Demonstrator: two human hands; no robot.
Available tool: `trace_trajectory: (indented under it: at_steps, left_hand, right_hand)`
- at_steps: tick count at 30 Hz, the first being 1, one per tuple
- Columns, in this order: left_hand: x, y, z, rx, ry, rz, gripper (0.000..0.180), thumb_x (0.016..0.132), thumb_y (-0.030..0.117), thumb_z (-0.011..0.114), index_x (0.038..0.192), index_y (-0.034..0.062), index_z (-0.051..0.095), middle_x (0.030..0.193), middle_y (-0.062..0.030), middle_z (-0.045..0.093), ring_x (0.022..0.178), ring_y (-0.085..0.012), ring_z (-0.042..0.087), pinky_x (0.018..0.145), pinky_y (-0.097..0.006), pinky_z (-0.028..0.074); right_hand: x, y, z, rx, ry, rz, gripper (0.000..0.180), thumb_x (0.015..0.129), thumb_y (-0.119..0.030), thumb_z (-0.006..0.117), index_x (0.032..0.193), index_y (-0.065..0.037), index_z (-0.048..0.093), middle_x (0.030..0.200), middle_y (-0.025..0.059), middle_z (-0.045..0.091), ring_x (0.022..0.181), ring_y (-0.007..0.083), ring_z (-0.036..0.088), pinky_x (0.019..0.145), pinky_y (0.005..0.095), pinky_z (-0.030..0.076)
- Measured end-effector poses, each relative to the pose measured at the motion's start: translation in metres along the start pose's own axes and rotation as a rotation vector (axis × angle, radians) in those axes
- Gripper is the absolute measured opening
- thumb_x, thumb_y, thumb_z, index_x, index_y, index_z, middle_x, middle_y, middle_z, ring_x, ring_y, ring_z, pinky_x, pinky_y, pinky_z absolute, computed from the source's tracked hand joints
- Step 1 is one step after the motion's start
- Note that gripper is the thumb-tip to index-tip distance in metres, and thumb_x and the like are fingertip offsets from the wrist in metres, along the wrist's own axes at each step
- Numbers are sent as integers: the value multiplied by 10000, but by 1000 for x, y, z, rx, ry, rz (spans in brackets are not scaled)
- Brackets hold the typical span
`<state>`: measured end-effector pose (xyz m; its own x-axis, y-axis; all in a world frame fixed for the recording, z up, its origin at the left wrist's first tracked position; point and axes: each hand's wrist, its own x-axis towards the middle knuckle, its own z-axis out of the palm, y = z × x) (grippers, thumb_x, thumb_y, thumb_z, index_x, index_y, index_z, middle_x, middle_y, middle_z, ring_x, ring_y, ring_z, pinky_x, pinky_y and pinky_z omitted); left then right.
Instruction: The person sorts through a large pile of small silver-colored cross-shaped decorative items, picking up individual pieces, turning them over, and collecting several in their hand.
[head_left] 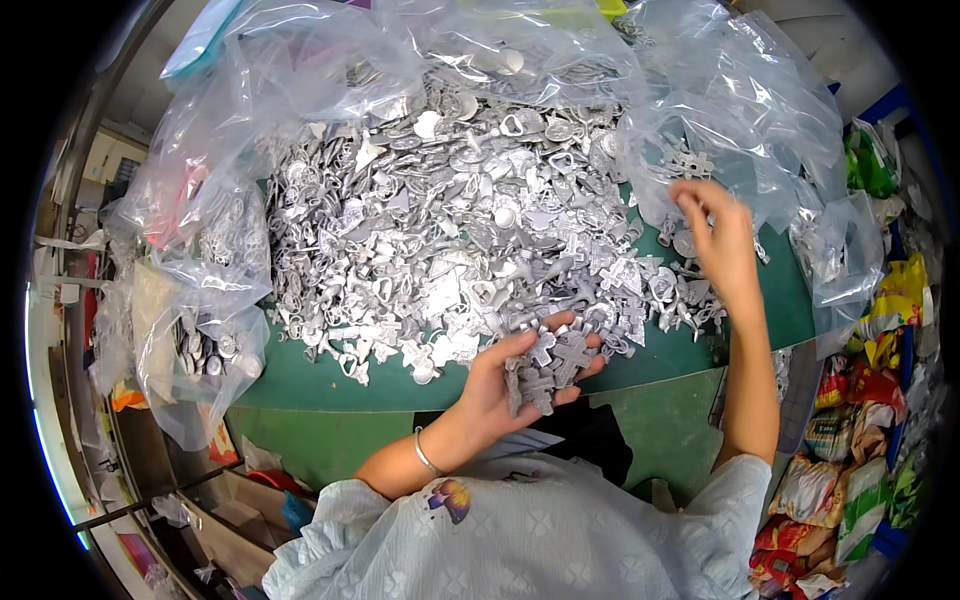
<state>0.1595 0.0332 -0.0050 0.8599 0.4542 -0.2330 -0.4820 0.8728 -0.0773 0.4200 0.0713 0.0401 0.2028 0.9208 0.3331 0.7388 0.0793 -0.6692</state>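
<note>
Left edge: crumpled clear plastic bags (205, 300) holding small round silver pieces sat at nine o'clock of the heap, on the green table top (330, 385).
Heap: a wide pile of small silver cast-metal charms (450, 220), hearts, crosses and bottle-opener shapes, covered the table's middle, with more clear plastic sheeting (330, 60) bunched at twelve o'clock.
Left hand: the left hand (520, 375) lay palm up at six o'clock of the heap, fingers curled loosely around a cluster of grey metal cross-shaped charms (555, 360) resting in the palm; a thin silver bangle (425, 455) circled the wrist.
Right hand: the right hand (715, 235) was raised at three o'clock of the heap, fingertips pinched together near a cross charm under the clear bag (760, 130); whether they gripped a piece, I could not tell.
Right edge: colourful snack packets (850, 470) were stacked at four o'clock.
</note>
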Motion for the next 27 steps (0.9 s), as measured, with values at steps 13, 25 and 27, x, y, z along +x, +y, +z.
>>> trace_trajectory:
  at_steps: [13,25,27]
  left_hand:
    - [0,2,3,73,82,63,432,841,270,482,1220,79,402,1207,-215,449,1094,-369,471,666,-342,530]
    - [-4,4,3,98,116,98,431,838,280,483,1214,89,395,1180,-207,463,1066,-353,496,646,-322,525]
    - [-4,4,3,109,126,102,428,839,279,480,1213,89,396,1182,-205,463,1063,-350,500,643,-318,524]
  right_hand:
    - [52,67,29,-887,-206,-119,141,772,-188,581,798,-59,632,823,133,586,853,301,558,756,404,416]
    - [9,59,11,-473,-20,-250,105,788,-120,547,799,-25,589,844,116,593,817,309,545,719,383,428]
    - [1,57,9,-362,-73,-322,111,767,-105,582,833,-16,595,853,116,595,829,306,541,720,385,428]
